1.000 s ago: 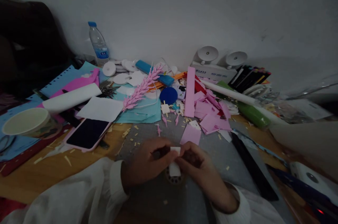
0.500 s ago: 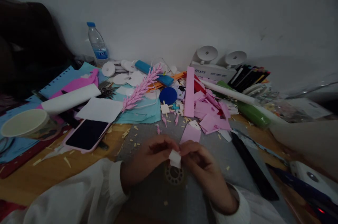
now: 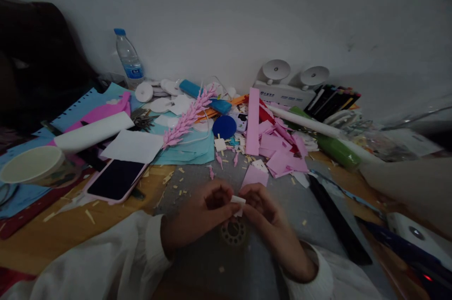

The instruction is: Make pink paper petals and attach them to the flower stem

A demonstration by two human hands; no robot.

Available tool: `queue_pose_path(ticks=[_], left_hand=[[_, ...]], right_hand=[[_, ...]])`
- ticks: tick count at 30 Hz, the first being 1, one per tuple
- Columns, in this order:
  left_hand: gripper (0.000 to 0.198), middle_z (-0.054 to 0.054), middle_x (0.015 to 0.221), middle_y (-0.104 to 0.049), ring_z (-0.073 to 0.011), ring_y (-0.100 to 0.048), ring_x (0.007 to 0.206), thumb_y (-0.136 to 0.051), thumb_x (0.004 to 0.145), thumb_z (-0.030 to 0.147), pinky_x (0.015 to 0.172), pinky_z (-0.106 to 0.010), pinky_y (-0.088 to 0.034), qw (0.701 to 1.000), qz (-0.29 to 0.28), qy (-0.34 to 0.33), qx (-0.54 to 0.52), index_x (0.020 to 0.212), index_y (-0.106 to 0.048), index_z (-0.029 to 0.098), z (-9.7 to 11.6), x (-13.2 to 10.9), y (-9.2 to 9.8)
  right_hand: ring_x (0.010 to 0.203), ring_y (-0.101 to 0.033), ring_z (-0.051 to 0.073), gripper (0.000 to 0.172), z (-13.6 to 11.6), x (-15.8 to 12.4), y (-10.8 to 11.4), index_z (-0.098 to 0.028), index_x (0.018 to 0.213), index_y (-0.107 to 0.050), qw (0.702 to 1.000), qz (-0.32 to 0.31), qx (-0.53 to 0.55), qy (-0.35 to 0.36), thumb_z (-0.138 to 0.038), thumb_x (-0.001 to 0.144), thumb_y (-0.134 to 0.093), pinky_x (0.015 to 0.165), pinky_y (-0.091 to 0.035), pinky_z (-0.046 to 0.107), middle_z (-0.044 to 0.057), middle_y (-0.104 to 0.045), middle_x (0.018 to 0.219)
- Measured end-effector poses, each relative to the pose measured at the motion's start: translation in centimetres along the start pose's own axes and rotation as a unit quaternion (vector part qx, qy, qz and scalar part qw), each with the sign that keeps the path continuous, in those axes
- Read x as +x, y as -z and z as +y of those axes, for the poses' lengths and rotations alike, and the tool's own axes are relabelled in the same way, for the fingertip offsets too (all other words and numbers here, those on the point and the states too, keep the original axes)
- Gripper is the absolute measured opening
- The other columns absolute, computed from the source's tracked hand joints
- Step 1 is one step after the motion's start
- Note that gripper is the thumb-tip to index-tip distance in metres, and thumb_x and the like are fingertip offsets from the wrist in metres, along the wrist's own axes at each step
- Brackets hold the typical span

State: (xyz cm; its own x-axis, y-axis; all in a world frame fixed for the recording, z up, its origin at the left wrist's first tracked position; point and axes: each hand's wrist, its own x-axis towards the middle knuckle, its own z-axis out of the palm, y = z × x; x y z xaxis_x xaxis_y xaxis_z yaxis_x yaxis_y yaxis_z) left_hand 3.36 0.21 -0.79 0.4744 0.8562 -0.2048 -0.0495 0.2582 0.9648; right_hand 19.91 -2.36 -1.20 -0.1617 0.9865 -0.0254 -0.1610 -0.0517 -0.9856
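Observation:
A small white piece of paper [image 3: 238, 200] is pinched between both hands over the grey mat. My left hand [image 3: 206, 213] grips its left side with closed fingertips. On its right side, the thumb and index finger of my right hand [image 3: 268, 220] hold it. Beneath the hands, a round pattern with a ring of small circles [image 3: 233, 233] shows on the mat [image 3: 197, 271]. Just beyond my right hand lies a pink paper rectangle [image 3: 254, 176]. Small pink twisted pieces [image 3: 219, 161] lie farther back, near a pink braided stem [image 3: 190, 118].
At left are a phone [image 3: 116, 180], a paper cup [image 3: 33, 166] and a water bottle [image 3: 129, 60]. Pink scraps [image 3: 287, 161], a blue disc [image 3: 224, 127] and markers [image 3: 332, 102] lie behind. A black strip [image 3: 337, 220] and someone's forearm [image 3: 406, 184] are at right.
The white piece between my fingers has turned, its upper edge now showing as a narrow horizontal strip. Both hands have shifted only slightly.

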Motion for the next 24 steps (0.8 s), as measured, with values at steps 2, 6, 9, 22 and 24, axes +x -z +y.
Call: queue_pose_path(ticks=[2, 6, 9, 22, 24], left_hand=[[0.023, 0.006, 0.064, -0.053, -0.0088, -0.051, 0.055, -0.067, 0.078, 0.035, 0.053, -0.021, -0.040, 1.000, 0.001, -0.002, 0.028, 0.083, -0.052, 0.017, 0.04, -0.04, -0.07], [0.021, 0.003, 0.071, -0.056, -0.0103, -0.054, 0.060, -0.064, 0.079, 0.035, 0.058, -0.024, -0.044, 1.000, -0.015, -0.012, 0.017, 0.083, -0.053, 0.017, -0.06, -0.08, 0.03], [0.020, 0.003, 0.072, -0.055, -0.0102, -0.053, 0.060, -0.059, 0.083, 0.036, 0.059, -0.024, -0.043, 0.999, -0.042, -0.012, 0.010, 0.081, -0.055, 0.017, -0.18, -0.01, 0.21], [0.024, 0.003, 0.065, -0.050, -0.0114, -0.047, 0.060, -0.053, 0.087, 0.036, 0.056, -0.023, -0.037, 0.990, -0.003, -0.059, 0.126, 0.071, -0.053, 0.017, -0.12, 0.01, 0.41], [0.023, 0.003, 0.065, -0.050, -0.0119, -0.048, 0.061, -0.053, 0.087, 0.034, 0.057, -0.023, -0.037, 0.989, 0.003, -0.064, 0.135, 0.071, -0.054, 0.017, -0.22, 0.06, 0.46]], right_hand=[[0.070, -0.054, 0.012, 0.020, 0.14, 0.10, 0.05, -0.022, 0.089, -0.057, 1.000, 0.006, -0.011, -0.014, -0.040, 0.083, -0.066, 0.063, -0.044, 0.021, -0.002, -0.056, 0.077], [0.062, -0.049, 0.010, 0.022, 0.31, 0.22, 0.23, -0.019, 0.082, -0.056, 1.000, 0.011, -0.015, -0.020, -0.039, 0.085, -0.064, 0.057, -0.040, 0.019, -0.004, -0.052, 0.069], [0.061, -0.049, 0.009, 0.023, 0.17, 0.26, 0.22, -0.019, 0.082, -0.057, 0.999, 0.020, -0.019, -0.017, -0.040, 0.085, -0.065, 0.056, -0.040, 0.018, -0.003, -0.053, 0.068], [0.055, -0.055, 0.010, 0.030, 0.37, 0.16, -0.11, -0.023, 0.097, -0.050, 0.994, -0.052, 0.077, -0.064, -0.042, 0.082, -0.067, 0.052, -0.045, 0.019, -0.005, -0.057, 0.065], [0.052, -0.055, 0.009, 0.027, 0.37, 0.12, -0.07, -0.022, 0.096, -0.049, 0.993, -0.059, 0.077, -0.064, -0.041, 0.085, -0.065, 0.051, -0.044, 0.019, -0.006, -0.059, 0.062]])
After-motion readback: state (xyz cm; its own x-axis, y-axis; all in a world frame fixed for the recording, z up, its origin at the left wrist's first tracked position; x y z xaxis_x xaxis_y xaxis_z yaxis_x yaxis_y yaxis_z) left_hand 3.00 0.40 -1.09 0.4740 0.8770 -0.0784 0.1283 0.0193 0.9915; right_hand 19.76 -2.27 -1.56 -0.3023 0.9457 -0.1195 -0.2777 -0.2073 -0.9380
